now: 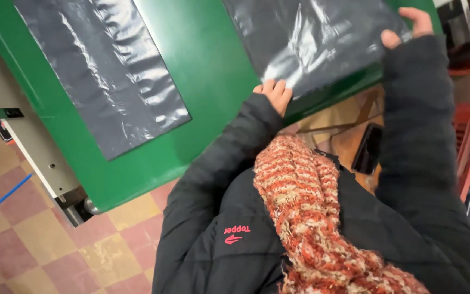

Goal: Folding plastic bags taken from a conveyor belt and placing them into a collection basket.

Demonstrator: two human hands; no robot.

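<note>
Left hand: fingers curled over near edge of dark plastic sheet, pinching it at tabletop's near edge. Right hand: fingers and thumb closed on same sheet's right side, near tabletop's right corner, lifting it slightly. Sheet glossy, wrinkled, lying on green tabletop. Second dark plastic sheet flat toward tabletop's left side, well apart. Dark padded jacket sleeves, red knitted scarf below. Checkered floor beneath
</note>
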